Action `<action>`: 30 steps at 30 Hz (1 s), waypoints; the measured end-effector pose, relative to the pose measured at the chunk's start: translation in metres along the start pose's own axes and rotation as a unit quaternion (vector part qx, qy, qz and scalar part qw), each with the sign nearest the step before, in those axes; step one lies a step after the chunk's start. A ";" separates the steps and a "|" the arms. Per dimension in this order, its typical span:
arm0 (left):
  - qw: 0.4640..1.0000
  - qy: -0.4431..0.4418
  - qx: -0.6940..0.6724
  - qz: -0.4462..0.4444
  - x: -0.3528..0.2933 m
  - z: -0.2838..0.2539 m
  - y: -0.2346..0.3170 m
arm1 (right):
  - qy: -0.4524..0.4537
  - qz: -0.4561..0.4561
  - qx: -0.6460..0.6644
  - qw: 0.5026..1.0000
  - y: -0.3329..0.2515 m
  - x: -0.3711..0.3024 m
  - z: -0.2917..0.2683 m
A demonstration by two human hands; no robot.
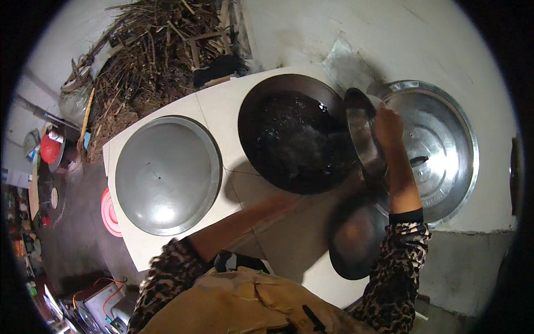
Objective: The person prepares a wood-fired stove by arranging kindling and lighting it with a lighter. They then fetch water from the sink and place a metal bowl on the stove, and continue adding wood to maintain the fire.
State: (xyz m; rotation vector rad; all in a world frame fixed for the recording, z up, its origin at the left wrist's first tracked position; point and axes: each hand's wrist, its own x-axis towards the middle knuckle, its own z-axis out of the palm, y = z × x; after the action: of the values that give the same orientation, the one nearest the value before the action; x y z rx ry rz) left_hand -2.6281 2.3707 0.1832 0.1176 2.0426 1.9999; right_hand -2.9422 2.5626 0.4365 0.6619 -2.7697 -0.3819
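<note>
A large dark wok [295,133], set into the white counter, holds dark liquid with bubbles and a haze over it. At its right rim a metal basin [364,133] stands tipped on its side, its mouth toward the wok. My right hand [388,125] is closed on the basin's upper right side. My left forearm reaches across the counter along the wok's near edge. My left hand [347,183] is blurred and dim near the basin's lower edge; its fingers cannot be made out.
A grey domed lid [167,175] lies at the left of the white counter [250,214]. A big shiny lid [436,139] leans against the wall at right. A smaller dark pan [356,236] sits near my right sleeve. Firewood sticks [150,55] are piled behind.
</note>
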 end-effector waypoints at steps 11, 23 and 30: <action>0.907 0.343 -0.071 -0.234 -0.406 -0.072 0.015 | 0.252 -0.251 0.062 0.933 -0.100 -0.018 0.003; 0.723 0.605 -0.308 -0.128 -0.738 -0.021 -0.092 | -0.347 -0.073 0.618 0.702 -0.477 -0.294 0.038; 0.635 0.696 -0.319 -0.105 -0.971 -0.037 -0.084 | -0.516 -0.068 0.657 0.546 -0.774 -0.502 -0.088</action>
State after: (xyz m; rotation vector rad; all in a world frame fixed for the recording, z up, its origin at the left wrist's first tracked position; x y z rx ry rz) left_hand -1.6967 2.0878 0.2377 -2.2956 1.3153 2.7097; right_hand -2.1725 2.1164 0.1777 1.1266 -3.5495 2.2986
